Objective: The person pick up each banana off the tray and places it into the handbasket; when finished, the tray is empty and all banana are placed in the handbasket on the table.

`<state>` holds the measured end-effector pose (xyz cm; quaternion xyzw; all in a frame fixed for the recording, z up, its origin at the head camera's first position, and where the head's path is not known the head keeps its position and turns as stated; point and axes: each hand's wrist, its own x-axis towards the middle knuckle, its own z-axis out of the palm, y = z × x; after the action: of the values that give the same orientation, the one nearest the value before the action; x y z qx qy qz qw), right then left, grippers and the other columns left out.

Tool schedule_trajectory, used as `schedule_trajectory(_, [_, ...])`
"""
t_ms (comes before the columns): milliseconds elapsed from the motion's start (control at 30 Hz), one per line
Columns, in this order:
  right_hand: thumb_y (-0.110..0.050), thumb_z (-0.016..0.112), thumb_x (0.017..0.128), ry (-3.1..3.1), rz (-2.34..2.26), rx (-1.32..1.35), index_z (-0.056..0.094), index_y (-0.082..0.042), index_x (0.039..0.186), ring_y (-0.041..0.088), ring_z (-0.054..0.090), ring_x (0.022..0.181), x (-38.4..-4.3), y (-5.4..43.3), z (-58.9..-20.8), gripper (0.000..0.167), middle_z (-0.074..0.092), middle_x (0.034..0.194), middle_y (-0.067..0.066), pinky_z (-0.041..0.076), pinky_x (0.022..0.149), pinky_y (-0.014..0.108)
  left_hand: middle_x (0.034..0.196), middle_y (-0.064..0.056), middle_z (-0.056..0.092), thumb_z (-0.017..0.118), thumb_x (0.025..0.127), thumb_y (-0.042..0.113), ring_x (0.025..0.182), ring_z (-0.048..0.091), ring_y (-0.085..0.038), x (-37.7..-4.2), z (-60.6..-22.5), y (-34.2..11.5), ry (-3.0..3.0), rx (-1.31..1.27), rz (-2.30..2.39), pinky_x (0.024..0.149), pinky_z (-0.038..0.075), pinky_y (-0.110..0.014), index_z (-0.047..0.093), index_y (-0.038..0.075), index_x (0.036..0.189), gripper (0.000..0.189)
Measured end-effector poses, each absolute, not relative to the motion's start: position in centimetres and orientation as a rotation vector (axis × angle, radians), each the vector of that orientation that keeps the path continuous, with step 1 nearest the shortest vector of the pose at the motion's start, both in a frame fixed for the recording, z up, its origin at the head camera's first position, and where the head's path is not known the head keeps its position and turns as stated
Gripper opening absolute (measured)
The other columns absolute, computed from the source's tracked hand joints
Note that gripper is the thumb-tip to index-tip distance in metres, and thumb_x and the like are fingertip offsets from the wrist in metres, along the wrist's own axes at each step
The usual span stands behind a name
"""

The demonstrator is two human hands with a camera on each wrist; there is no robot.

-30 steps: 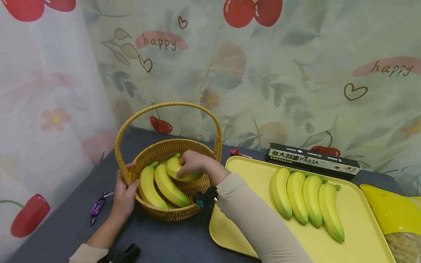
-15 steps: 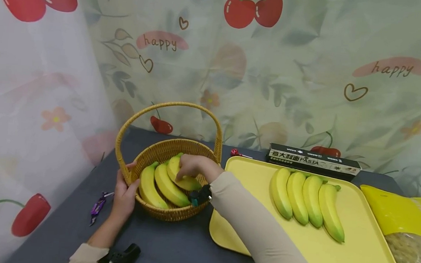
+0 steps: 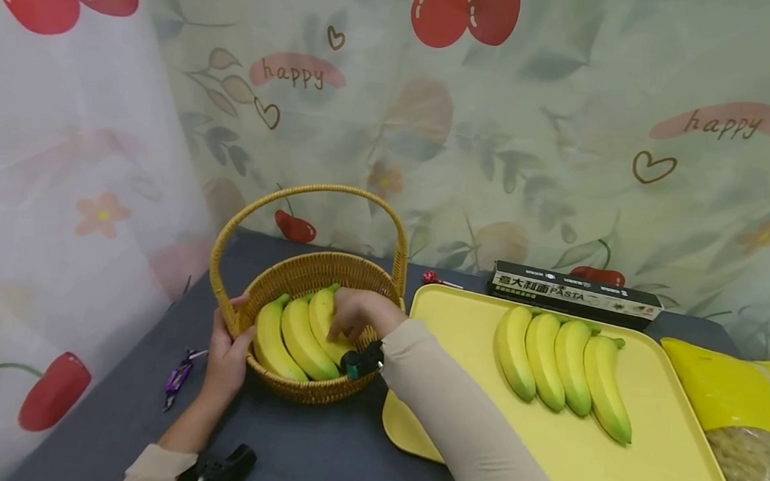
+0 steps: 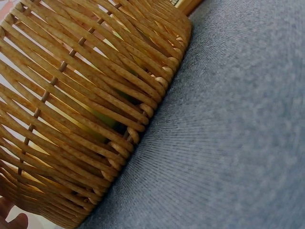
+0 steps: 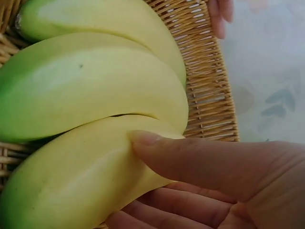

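Note:
A wicker basket with a tall arched handle stands on the dark table, and three yellow-green bananas lie side by side in it. The left hand grips the basket's left side by the base of the handle. Inside the basket, the right hand holds the rightmost banana. In the right wrist view, the thumb presses on top of that banana while the other fingers curl at its side. Left of it are the middle banana and the leftmost banana. Woven wall fills much of the left wrist view.
A yellow tray to the right bears several bananas in a row. Behind it is a black pasta box, with a red lollipop beside it. A yellow pasta bag lies far right, a purple-wrapped candy left.
The right hand has lowered the rightmost banana and turned it alongside the other two in the basket. The left hand keeps its grip on the basket.

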<state>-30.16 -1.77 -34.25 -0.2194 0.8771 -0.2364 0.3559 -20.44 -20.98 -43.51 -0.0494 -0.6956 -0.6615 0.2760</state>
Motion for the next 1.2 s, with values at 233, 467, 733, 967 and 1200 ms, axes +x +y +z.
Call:
schedule_trajectory(233, [-0.011, 0.069, 0.083, 2.264, -0.689, -0.497, 0.050, -0.007, 0.070, 0.013, 0.054, 0.067, -30.2, -1.4, -34.5, 0.023, 0.051, 0.071, 0.003, 0.050, 0.064, 0.024, 0.134, -0.003, 0.043, 0.039, 0.088, -0.014, 0.120, 0.045, -0.004, -20.6, -43.6, -20.9, -1.859, -0.125, -1.791, 0.092, 0.039, -0.008, 0.032, -0.009, 0.131, 0.043])
schedule_trajectory(467, [-0.015, 0.071, 0.081, 2.297, -0.704, -0.520, 0.044, -0.010, 0.061, 0.012, 0.050, 0.059, -30.3, -0.7, -34.4, 0.034, 0.039, 0.057, -0.002, 0.045, 0.059, 0.022, 0.131, 0.001, 0.046, 0.041, 0.088, -0.013, 0.119, 0.047, -0.003, -20.7, -43.7, -20.8, -1.845, -0.132, -1.791, 0.092, 0.040, -0.009, 0.035, -0.008, 0.129, 0.041])
schedule_trajectory(733, [-0.019, 0.072, 0.080, 2.443, -0.680, -0.736, 0.044, -0.010, 0.055, 0.008, 0.036, 0.046, -29.3, 1.5, -32.4, 0.039, 0.035, 0.050, -0.005, 0.036, 0.050, 0.021, 0.130, 0.002, 0.046, 0.042, 0.088, -0.011, 0.117, 0.047, -0.003, -20.6, -43.5, -20.9, -1.855, -0.111, -1.782, 0.091, 0.039, -0.008, 0.036, -0.007, 0.129, 0.041])
schedule_trajectory(967, [-0.023, 0.069, 0.083, 2.292, -0.904, -0.869, 0.048, 0.000, 0.133, 0.026, 0.052, 0.123, -26.0, 5.3, -31.0, 0.058, 0.048, 0.138, 0.016, 0.047, 0.096, 0.033, 0.130, 0.001, 0.044, 0.041, 0.090, -0.011, 0.117, 0.046, -0.004, -20.6, -43.3, -20.8, -1.867, -0.092, -1.782, 0.090, 0.040, -0.008, 0.034, -0.008, 0.130, 0.041])
schedule_trajectory(1200, [-0.021, 0.066, 0.086, 2.185, -1.070, -0.908, 0.041, 0.001, 0.138, 0.030, 0.049, 0.125, -23.0, 9.6, -31.3, 0.062, 0.040, 0.143, 0.018, 0.047, 0.096, 0.034, 0.131, -0.002, 0.044, 0.043, 0.089, -0.005, 0.116, 0.048, -0.004, -20.7, -43.9, -20.9, -1.798, -0.218, -1.788, 0.089, 0.041, -0.009, 0.038, -0.003, 0.129, 0.040])
